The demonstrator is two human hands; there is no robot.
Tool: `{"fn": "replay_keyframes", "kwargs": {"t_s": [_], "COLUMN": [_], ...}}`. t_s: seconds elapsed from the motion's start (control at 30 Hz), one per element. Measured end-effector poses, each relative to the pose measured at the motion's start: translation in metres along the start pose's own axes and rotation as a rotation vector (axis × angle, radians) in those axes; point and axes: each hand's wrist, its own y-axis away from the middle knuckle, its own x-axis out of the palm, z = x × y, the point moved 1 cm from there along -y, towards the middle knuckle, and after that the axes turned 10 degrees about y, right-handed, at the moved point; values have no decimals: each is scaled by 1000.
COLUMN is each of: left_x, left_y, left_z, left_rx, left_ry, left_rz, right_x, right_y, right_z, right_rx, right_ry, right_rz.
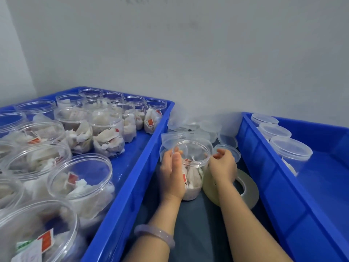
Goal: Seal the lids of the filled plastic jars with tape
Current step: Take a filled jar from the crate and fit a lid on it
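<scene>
On my far left I see a blue crate [132, 167] packed with open jars [81, 178] of white sachets, some with red tags. Its long right wall runs just beside the dark table [196, 224] in the middle.

Next comes my left arm with a pale bracelet [154, 235] on the wrist. The left hand [171, 174] is wrapped on the left side of the jar [192, 167], thumb lying up its front and fingers curled over the rim. This jar stands upright on the table between the two crates and is filled with sachets. I cannot tell whether a lid sits on it.

Behind it lies a loose pile of clear lids [198, 127] by the wall.

The right hand [223, 165] lies against the jar's right side at the rim with fingers curled in. I cannot tell whether they pinch the rim, tape, or nothing.

Under that wrist a tape roll [245, 193] lies flat on the table, touching the jar's base.

On the far right a second crate [264, 176] holds lidded jars [290, 150] in a row along its left wall.
</scene>
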Motion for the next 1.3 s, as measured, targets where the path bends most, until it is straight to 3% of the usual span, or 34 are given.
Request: {"fn": "replay_keyframes", "kwargs": {"t_s": [0.17, 0.23, 0.3, 0.37, 0.47, 0.53, 0.63, 0.8, 0.9, 0.97, 1.03, 1.17, 1.3], "left_x": [2, 2, 2, 3, 3, 3, 2, 1, 2, 1, -2, -1, 0], "left_y": [2, 2, 2, 2, 3, 4, 2, 1, 1, 0, 0, 0, 0], "left_z": [-2, -3, -2, -2, -4, -4, -3, 0, -3, -4, -3, -3, -2], "left_rx": [-7, 10, -2, 2, 39, 58, 2, -95, -149, -136, -111, -123, -121], "left_ry": [-5, -16, -13, -10, -2, 5, 32, 69, 90, 85, 84, 52, 17], "left_rz": [21, 28, 32, 30, 42, 67, 35, 11, 5, -38, -39, -64, -79], "right_x": [-11, -29, -50, -61, -55, -49, -43, -50, -51, -50, -54, -51, -49], "right_y": [3, 2, 2, 7, 30, 43, 59, 64, 67, 65, 59, 59, 62], "right_z": [-2, 13, 28, 44, 54, 61, 72, 66, 64, 62, 65, 65, 64], "right_rx": [130, 223, 164, 7, -251, -363, -499, -752, -779, -721, -596, -679, -706], "right_ry": [-627, -1018, -1184, -891, -234, -172, -167, 270, 236, 48, -162, 153, 173], "right_rz": [-11, 110, 283, 361, 212, 121, 200, 339, 293, 298, 407, 400, 406]}}
